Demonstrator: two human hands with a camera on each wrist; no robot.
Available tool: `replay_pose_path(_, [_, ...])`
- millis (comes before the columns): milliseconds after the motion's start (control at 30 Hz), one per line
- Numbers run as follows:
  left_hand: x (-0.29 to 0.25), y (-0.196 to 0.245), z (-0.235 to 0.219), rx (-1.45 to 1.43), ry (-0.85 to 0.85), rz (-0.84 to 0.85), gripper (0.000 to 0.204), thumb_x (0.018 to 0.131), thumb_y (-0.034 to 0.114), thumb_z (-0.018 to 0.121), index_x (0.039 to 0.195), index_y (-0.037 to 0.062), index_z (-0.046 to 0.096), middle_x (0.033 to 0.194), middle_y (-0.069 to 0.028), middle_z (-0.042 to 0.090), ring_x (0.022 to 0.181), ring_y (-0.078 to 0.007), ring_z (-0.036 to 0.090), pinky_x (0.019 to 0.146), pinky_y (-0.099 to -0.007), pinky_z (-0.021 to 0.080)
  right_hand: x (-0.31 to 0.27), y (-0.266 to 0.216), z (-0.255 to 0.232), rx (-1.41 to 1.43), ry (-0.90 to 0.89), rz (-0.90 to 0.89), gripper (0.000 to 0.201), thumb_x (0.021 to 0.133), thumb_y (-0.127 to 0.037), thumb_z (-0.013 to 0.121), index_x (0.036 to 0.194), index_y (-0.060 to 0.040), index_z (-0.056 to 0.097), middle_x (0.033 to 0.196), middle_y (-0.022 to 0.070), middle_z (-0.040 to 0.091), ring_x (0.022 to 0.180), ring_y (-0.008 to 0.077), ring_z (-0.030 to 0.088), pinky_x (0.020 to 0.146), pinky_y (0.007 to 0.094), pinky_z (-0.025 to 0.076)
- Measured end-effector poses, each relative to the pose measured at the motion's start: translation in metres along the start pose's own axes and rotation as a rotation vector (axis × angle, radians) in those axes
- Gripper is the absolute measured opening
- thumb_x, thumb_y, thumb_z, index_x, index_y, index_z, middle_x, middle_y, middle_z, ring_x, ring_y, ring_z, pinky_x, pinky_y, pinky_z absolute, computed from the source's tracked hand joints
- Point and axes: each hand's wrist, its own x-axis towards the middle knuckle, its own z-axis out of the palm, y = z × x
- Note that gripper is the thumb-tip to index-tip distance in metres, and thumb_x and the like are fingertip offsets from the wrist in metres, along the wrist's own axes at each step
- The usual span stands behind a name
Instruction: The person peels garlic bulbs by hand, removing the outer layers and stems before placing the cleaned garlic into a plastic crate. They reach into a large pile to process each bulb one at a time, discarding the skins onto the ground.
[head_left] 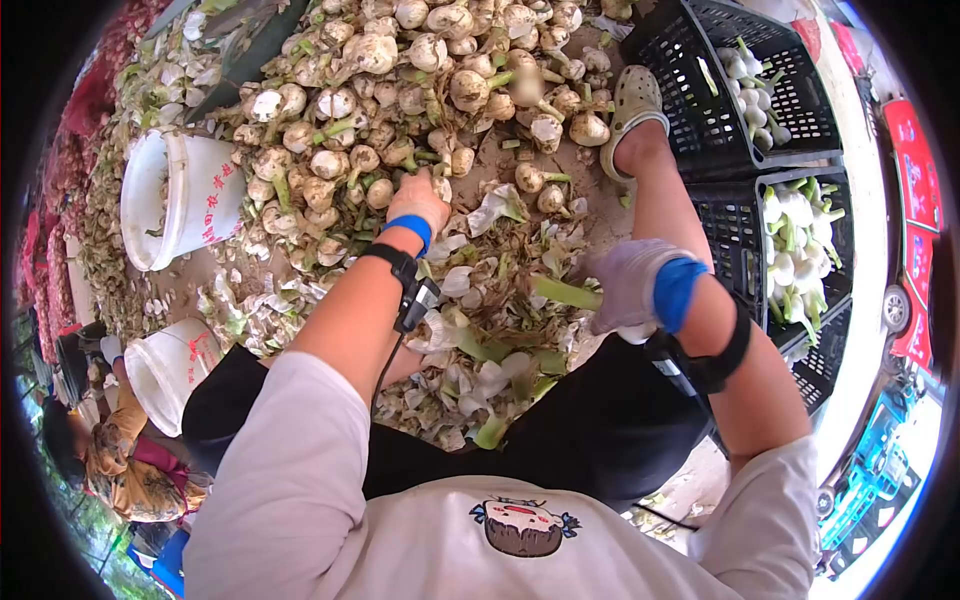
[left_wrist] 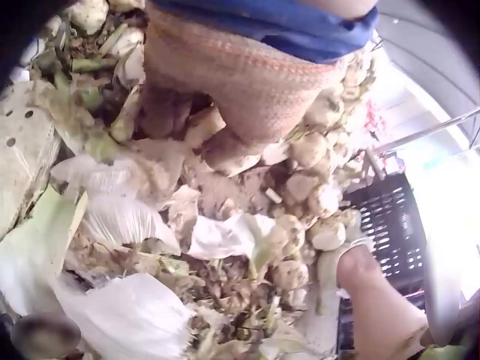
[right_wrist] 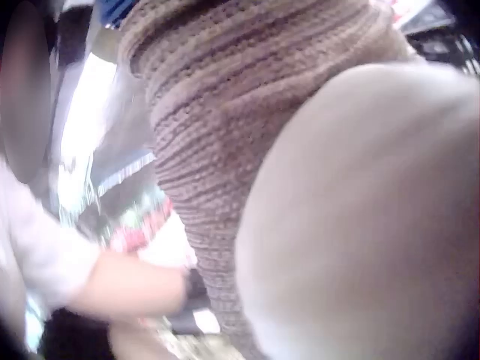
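Note:
My gloved left hand [head_left: 420, 198] reaches into the near edge of a heap of soil-stained garlic bulbs [head_left: 365, 52]. In the left wrist view, its curled fingers and thumb pinch a pale garlic stem [left_wrist: 204, 126]; the rest of that garlic is hidden by the hand. My right hand [head_left: 622, 282], also gloved, is raised over the right thigh and grips a garlic bulb [right_wrist: 367, 217], which looms smooth and white in the right wrist view. A thick green stem [head_left: 565, 292] sticks out to the left of this hand.
Peeled skins and cut leaves [head_left: 480, 290] cover the ground between my legs. Black crates [head_left: 730, 215] with trimmed garlic [head_left: 797, 240] stand at the right, beyond my clog [head_left: 638, 95]. White buckets [head_left: 200, 200] stand at the left, near another person [head_left: 125, 455].

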Motion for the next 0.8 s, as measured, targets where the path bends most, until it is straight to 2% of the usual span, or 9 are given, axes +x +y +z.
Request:
replay_pose_path(233, [-0.050, -0.042, 0.023, -0.909, -0.084, 0.120, 0.056, 0.067, 0.019, 0.074, 0.114, -0.0017, 0.051, 0.103, -0.0180, 0.062, 0.092, -0.0267, 0.060, 0.083, -0.0333, 0.046, -0.028, -0.008, 0.002, 0.277, -0.008, -0.361, 0.060, 0.068, -0.042, 0.067, 0.119, -0.0119, 0.054, 0.089, 0.0172, 0.064, 0.089, 0.0307, 0.062, 0.077, 0.0363, 0.048])
replay_pose_path(300, [-0.094, -0.027, 0.003, -0.510, 0.032, 0.264, 0.054, 0.067, 0.014, 0.075, 0.112, -0.0021, 0.051, 0.100, -0.0150, 0.063, 0.091, -0.0240, 0.060, 0.081, -0.0313, 0.046, -0.038, -0.021, 0.001, -0.038, -0.033, 0.012, 0.056, 0.069, -0.048, 0.063, 0.110, -0.0105, 0.060, 0.092, 0.0147, 0.065, 0.089, 0.0309, 0.062, 0.077, 0.0392, 0.049])
replay_pose_path(433, [-0.175, -0.007, -0.053, -0.786, -0.043, 0.307, 0.048, 0.068, 0.009, 0.073, 0.109, -0.0027, 0.051, 0.100, -0.0130, 0.063, 0.091, -0.0215, 0.060, 0.080, -0.0306, 0.046, -0.056, 0.054, 0.013, 1.303, 0.571, -0.541, 0.030, 0.086, -0.025, 0.055, 0.103, -0.0002, 0.060, 0.087, 0.0114, 0.064, 0.077, 0.0160, 0.062, 0.068, 0.0290, 0.051])
replay_pose_path(500, [-0.183, -0.021, -0.038, -0.693, 0.127, 0.559, 0.048, 0.069, 0.009, 0.072, 0.111, -0.0024, 0.050, 0.102, -0.0125, 0.062, 0.092, -0.0201, 0.059, 0.080, -0.0303, 0.046, -0.087, 0.032, 0.001, 2.282, 0.947, -0.492, 0.038, 0.090, -0.039, 0.049, 0.098, -0.0021, 0.054, 0.086, 0.0137, 0.061, 0.075, 0.0253, 0.061, 0.067, 0.0360, 0.052])
replay_pose_path(567, [-0.198, -0.019, -0.041, -0.586, 0.302, 0.802, 0.048, 0.070, 0.009, 0.072, 0.112, -0.0022, 0.050, 0.104, -0.0120, 0.061, 0.094, -0.0186, 0.058, 0.081, -0.0300, 0.046, -0.030, 0.081, 0.037, 2.367, 0.903, -0.702, 0.031, 0.088, -0.034, 0.053, 0.091, -0.0038, 0.053, 0.081, 0.0073, 0.055, 0.072, 0.0208, 0.056, 0.060, 0.0340, 0.048])
replay_pose_path(600, [-0.213, -0.007, -0.055, -0.643, 0.244, 0.706, 0.044, 0.073, 0.006, 0.068, 0.113, -0.0015, 0.050, 0.106, -0.0113, 0.061, 0.096, -0.0178, 0.057, 0.082, -0.0291, 0.045, -0.072, -0.006, 0.029, 2.216, 0.975, -0.339, 0.049, 0.086, -0.055, 0.047, 0.084, -0.0056, 0.050, 0.080, 0.0124, 0.056, 0.073, 0.0284, 0.059, 0.066, 0.0387, 0.052])
replay_pose_path(633, [-0.227, 0.004, -0.066, -0.699, 0.180, 0.608, 0.041, 0.075, 0.004, 0.065, 0.113, -0.0009, 0.051, 0.108, -0.0106, 0.060, 0.097, -0.0171, 0.057, 0.084, -0.0283, 0.045, -0.013, 0.006, 0.055, 2.160, 0.489, -0.547, 0.048, 0.084, -0.049, 0.057, 0.090, -0.0018, 0.052, 0.083, 0.0120, 0.058, 0.075, 0.0247, 0.059, 0.068, 0.0368, 0.051])
replay_pose_path(667, [-0.237, 0.009, -0.074, -0.650, 0.313, 0.913, 0.034, 0.079, -0.001, 0.058, 0.112, 0.0009, 0.053, 0.107, -0.0089, 0.060, 0.096, -0.0169, 0.057, 0.085, -0.0273, 0.045, -0.032, -0.040, 0.059, 1.843, 0.684, -0.569, 0.046, 0.081, -0.042, 0.062, 0.096, 0.0000, 0.052, 0.086, 0.0127, 0.059, 0.077, 0.0223, 0.059, 0.069, 0.0354, 0.051])
replay_pose_path(800, [-0.241, 0.000, -0.077, -0.591, 0.430, 1.032, 0.028, 0.083, -0.002, 0.052, 0.110, 0.0009, 0.054, 0.105, -0.0091, 0.061, 0.095, -0.0168, 0.057, 0.087, -0.0264, 0.044, -0.045, -0.117, 0.073, 1.431, 0.944, -0.408, 0.061, 0.070, -0.028, 0.075, 0.116, 0.0019, 0.048, 0.102, 0.0155, 0.058, 0.089, 0.0198, 0.059, 0.076, 0.0326, 0.049])
